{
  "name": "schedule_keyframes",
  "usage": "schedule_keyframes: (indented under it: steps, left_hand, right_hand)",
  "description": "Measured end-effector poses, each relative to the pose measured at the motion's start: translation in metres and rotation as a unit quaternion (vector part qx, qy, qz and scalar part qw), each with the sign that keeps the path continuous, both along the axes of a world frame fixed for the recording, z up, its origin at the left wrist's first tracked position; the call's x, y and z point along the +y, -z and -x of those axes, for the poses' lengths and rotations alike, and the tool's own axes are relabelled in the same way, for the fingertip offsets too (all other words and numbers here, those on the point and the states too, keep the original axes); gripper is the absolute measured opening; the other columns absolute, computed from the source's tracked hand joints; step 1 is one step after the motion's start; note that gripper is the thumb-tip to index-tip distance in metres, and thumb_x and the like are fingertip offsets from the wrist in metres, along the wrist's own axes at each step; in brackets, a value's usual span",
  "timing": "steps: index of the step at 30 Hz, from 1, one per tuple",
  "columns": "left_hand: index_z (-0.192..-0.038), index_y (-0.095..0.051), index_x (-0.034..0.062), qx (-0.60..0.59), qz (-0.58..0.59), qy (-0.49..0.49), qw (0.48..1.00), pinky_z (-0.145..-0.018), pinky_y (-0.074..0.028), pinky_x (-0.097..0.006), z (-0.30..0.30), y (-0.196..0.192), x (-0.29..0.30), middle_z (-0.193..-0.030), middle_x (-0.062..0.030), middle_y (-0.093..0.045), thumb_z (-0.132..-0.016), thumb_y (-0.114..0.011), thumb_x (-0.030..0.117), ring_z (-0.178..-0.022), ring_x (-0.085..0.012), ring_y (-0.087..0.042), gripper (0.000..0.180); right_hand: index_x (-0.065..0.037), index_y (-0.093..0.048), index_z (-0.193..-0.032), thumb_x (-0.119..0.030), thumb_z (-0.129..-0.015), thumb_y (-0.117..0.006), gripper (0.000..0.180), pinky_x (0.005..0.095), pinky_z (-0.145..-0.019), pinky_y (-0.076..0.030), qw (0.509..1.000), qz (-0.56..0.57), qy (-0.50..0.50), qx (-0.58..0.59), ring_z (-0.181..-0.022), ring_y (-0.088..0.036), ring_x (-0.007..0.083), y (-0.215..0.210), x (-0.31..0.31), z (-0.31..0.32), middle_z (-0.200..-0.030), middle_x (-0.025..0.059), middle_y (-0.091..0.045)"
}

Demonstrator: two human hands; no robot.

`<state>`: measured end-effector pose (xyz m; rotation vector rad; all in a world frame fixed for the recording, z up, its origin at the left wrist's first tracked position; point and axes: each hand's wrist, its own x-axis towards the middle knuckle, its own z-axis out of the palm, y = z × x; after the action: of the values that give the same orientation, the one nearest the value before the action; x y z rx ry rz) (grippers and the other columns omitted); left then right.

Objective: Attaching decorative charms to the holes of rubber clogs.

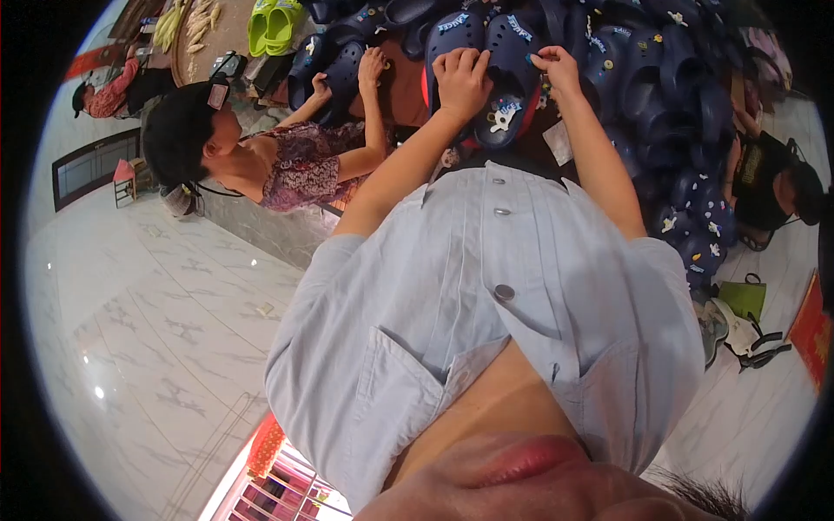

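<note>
A pair of navy clogs lies in front of me: the left clog (pixel 455 35) and the right clog (pixel 511 56), each with a light blue and white charm across its upper. My left hand (pixel 463 82) is bent over the pair, its fingers curled on the right clog's near side. A white cartoon charm (pixel 505 115) lies at that clog's heel end. By its right edge, my right hand (pixel 557 69) pinches a small blue piece between thumb and finger; what kind of piece it is stays too small to tell.
Many more navy clogs (pixel 638 78) are heaped to the right. At the left a person (pixel 261 161) handles another navy clog (pixel 343 78). Lime green clogs (pixel 274 26) stand beyond. Another person (pixel 769 178) is at the far right. A green bag (pixel 741 300) sits at the lower right.
</note>
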<state>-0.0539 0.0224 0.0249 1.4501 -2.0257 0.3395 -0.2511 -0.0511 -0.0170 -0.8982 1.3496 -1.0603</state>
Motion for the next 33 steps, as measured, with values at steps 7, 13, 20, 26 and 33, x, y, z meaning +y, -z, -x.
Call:
schedule_keyframes:
  steps: [7,13,20,26,33]
  left_hand:
    - [-0.102,-0.064,0.0122,0.013,0.009,0.0,1.0,-0.088,-0.033,-0.043,0.0,-0.004,-0.001,-0.099,-0.0029,-0.057,-0.061,-0.066,0.015,-0.102,-0.0225,-0.05,0.041]
    - [-0.103,-0.063,0.0117,0.04,0.029,0.059,0.997,-0.083,-0.04,-0.042,0.001,-0.025,0.009,-0.099,-0.0038,-0.058,-0.062,-0.067,0.009,-0.099,-0.0246,-0.053,0.041]
    - [-0.102,-0.064,0.0102,-0.049,-0.198,0.17,0.964,-0.076,-0.051,-0.036,0.012,-0.024,0.03,-0.098,-0.0082,-0.06,-0.068,-0.063,0.006,-0.092,-0.0274,-0.057,0.035]
    - [-0.09,-0.066,0.0068,-0.15,-0.252,0.136,0.946,-0.07,-0.053,-0.037,0.018,-0.006,0.022,-0.091,-0.0127,-0.062,-0.07,-0.062,0.008,-0.086,-0.0284,-0.062,0.021]
    - [-0.091,-0.063,0.0023,-0.169,-0.276,0.111,0.94,-0.07,-0.054,-0.037,0.028,-0.007,0.02,-0.093,-0.0131,-0.061,-0.073,-0.06,0.008,-0.089,-0.0287,-0.062,0.02]
  right_hand:
    - [-0.007,-0.059,-0.091,-0.013,-0.077,-0.075,0.022,0.0212,-0.056,-0.039,0.996,-0.023,-0.033,-0.078,-0.065,-0.05,0.0073,0.008,0.012,0.013,-0.08,-0.0012,-0.057]
    - [-0.008,-0.058,-0.092,-0.025,-0.086,-0.067,0.021,0.0185,-0.057,-0.041,0.993,-0.011,0.004,-0.117,-0.063,-0.05,0.0055,0.026,0.043,0.028,-0.079,-0.002,-0.056]
    - [-0.008,-0.059,-0.091,-0.023,-0.088,-0.063,0.016,0.0192,-0.056,-0.04,0.998,-0.024,0.016,-0.061,-0.062,-0.051,0.0056,0.027,0.073,0.041,-0.075,-0.0012,-0.058]
    - [-0.006,-0.06,-0.09,-0.02,-0.09,-0.06,0.014,0.0204,-0.056,-0.04,0.999,0.007,-0.01,-0.031,-0.061,-0.051,0.0061,0.008,0.082,0.03,-0.072,0.0,-0.058]
    - [-0.005,-0.061,-0.09,-0.017,-0.091,-0.059,0.013,0.0206,-0.058,-0.041,0.998,0.036,-0.041,-0.031,-0.063,-0.052,0.006,0.006,0.087,0.03,-0.072,0.0,-0.058]
